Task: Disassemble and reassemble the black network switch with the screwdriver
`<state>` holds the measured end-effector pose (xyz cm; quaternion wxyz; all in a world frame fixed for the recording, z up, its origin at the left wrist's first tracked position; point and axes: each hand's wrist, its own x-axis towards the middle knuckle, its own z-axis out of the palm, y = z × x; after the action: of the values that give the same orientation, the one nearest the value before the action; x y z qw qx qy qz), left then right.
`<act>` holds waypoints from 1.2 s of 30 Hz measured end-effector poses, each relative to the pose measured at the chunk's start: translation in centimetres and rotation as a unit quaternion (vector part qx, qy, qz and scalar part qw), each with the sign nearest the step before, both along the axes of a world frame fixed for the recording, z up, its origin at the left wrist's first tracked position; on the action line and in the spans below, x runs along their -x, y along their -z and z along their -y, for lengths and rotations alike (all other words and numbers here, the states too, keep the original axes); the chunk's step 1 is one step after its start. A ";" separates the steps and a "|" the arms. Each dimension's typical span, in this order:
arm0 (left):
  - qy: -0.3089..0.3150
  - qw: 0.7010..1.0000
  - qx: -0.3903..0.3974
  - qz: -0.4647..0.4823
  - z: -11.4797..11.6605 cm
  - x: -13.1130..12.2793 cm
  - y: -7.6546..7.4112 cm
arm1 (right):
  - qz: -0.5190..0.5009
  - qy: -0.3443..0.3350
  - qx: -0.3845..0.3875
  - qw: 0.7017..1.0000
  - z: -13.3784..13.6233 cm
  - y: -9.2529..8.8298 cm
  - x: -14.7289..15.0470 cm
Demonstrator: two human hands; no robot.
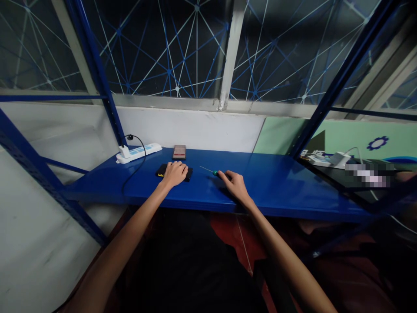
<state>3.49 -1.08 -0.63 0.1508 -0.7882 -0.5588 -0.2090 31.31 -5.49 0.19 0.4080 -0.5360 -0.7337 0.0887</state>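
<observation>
My left hand (pixel 176 174) lies over a flat black case (pixel 189 174) with a yellow mark on its left side, fingers bent over its top toward the far edge. Much of the case is hidden under that hand. In my right hand (pixel 236 184) is a screwdriver (pixel 214 172) with a green handle, gripped between thumb and fingers. Its thin shaft points left toward the case, tip apart from it and over the blue table (pixel 208 191). Just behind the case, near the wall, sits a small flat box (pixel 179 151) with a brownish front.
A white power strip (pixel 140 152) with a plug and black cable (pixel 143 150) lies at the back left. Blue rack posts (pixel 112 113) rise at both ends. On the right, a black surface holds white chargers (pixel 339 159) and cables, with another person partly visible at the edge.
</observation>
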 end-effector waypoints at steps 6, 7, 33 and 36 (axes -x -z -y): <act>0.063 0.998 0.014 0.025 0.0 0.2 -0.3 | 0.019 -0.002 0.008 1.000 0.3 -0.2 0.2; 0.065 0.997 0.013 0.028 0.0 0.3 -0.3 | 0.023 -0.003 0.009 1.000 0.4 -0.2 0.2; 0.071 0.997 0.000 0.032 -0.1 0.3 -0.1 | 0.080 -0.034 0.030 0.996 0.5 -0.2 0.2; 0.072 0.997 -0.001 0.031 -0.1 0.3 0.0 | 0.082 -0.031 0.032 0.996 0.4 -0.2 0.3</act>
<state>3.17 -0.95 -0.60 0.1184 -0.8194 -0.5050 -0.2440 31.01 -5.87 0.44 0.3262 -0.5314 -0.7777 0.0807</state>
